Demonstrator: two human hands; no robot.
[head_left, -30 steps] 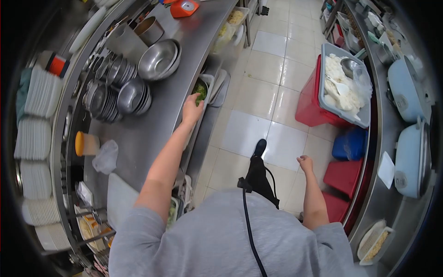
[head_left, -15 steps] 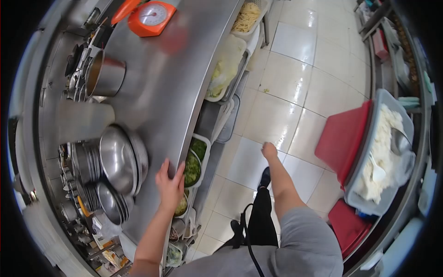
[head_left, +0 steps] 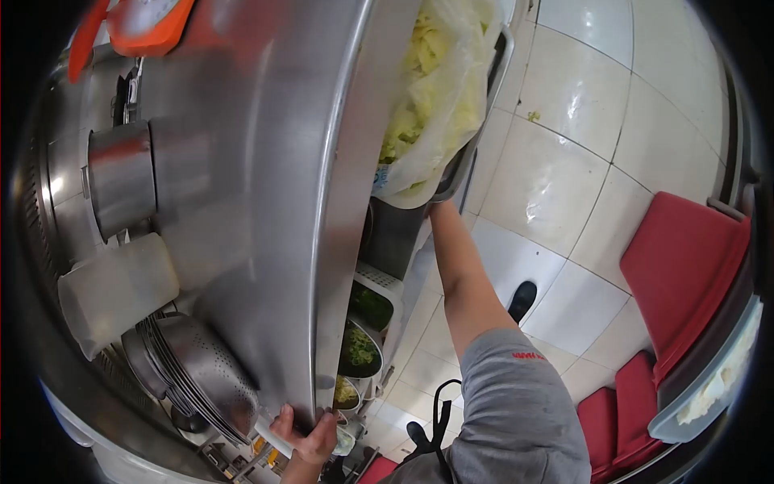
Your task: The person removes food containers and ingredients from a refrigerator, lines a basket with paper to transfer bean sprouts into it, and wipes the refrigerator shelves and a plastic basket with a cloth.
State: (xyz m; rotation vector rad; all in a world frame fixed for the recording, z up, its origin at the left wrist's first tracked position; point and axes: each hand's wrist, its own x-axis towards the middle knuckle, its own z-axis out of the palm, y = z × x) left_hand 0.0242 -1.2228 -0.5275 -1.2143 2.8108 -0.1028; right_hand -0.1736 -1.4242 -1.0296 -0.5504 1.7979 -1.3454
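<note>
My left hand (head_left: pixel 305 440) straddles the edge of the steel counter (head_left: pixel 266 323), with fingers on top and thumb against the front. Higher up, my right arm reaches under the end of a white container (head_left: pixel 415 196) that sits in a dark metal tray (head_left: pixel 459 173). Only the wrist side of my right hand (head_left: pixel 439 208) shows, at the tray's near end; the fingers are hidden. Chopped pale leafy vegetable (head_left: pixel 423 97) fills a clear plastic bag (head_left: pixel 455 121) in that container. Lower along the shelf stand a bowl of chopped greens (head_left: pixel 360 351) and a white perforated basket (head_left: pixel 377 280).
On the counter are a steel pot (head_left: pixel 121 177), a translucent plastic container (head_left: pixel 121 286), stacked steel colanders (head_left: pixel 201 371) and an orange scale (head_left: pixel 157 36). At right, a red lid (head_left: pixel 685 274) leans near a tub of white food (head_left: pixel 685 427). The floor is tiled.
My right hand has gone from hanging over the floor to the tray's near end. The view has moved closer to the counter. My left hand stays on the counter edge.
</note>
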